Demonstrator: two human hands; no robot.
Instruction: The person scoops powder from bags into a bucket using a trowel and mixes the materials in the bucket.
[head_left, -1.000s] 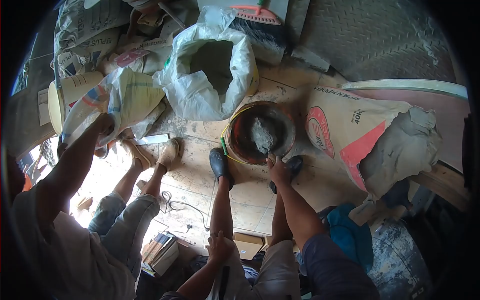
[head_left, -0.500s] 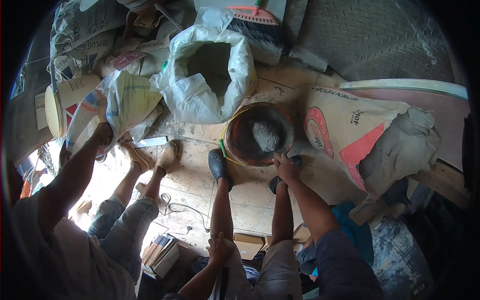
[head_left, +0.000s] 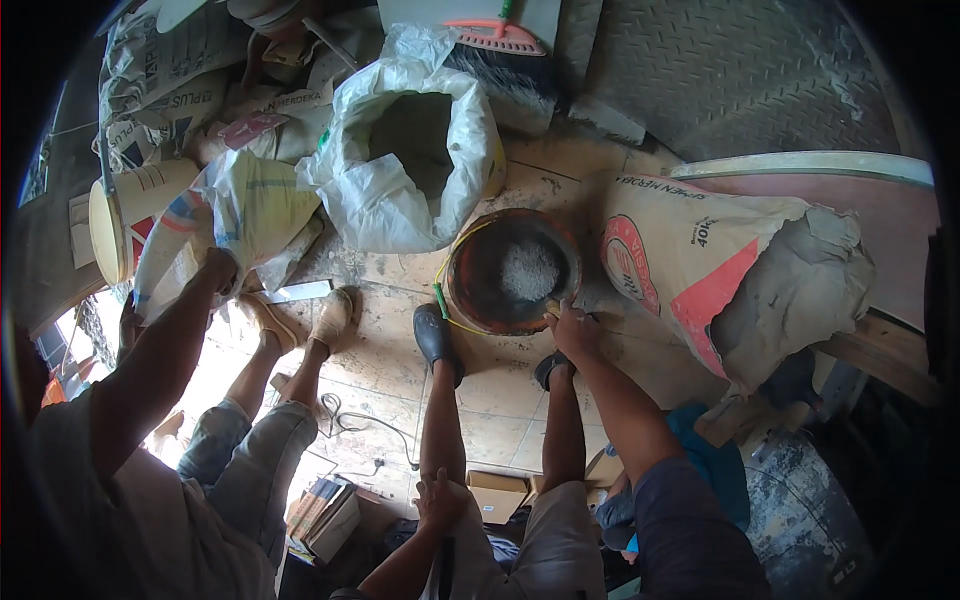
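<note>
And here's the right hand, just below the centre of the frame, knuckles up at the lower right rim of the bucket. Its arm runs long and nearly straight from the dark sleeve at lower right, slanting up and inward. The fingers are closed around a short handle; the fingertips are tucked under, so their exact grip is hard to read. The handle's far end meets the grey powder, and what shape the tool has there I can't make out.

Down at bottom centre, the left hand lies on the left knee, elbow bent, fingers parted and draped over it; the forearm is cut off by the lower edge.

The bucket sits mid-frame, between the two shoes, its yellow wire handle lying around the left side. The right shoe is partly covered by the hand and forearm.

Upper centre, a white bag gapes open, its depths shadowed. To the right, a torn cement sack lies tipped over, its bottom corner fading into clutter. At left, a co-worker's hand grasps a striped sack; that person's other hand is too dark to read.
</note>
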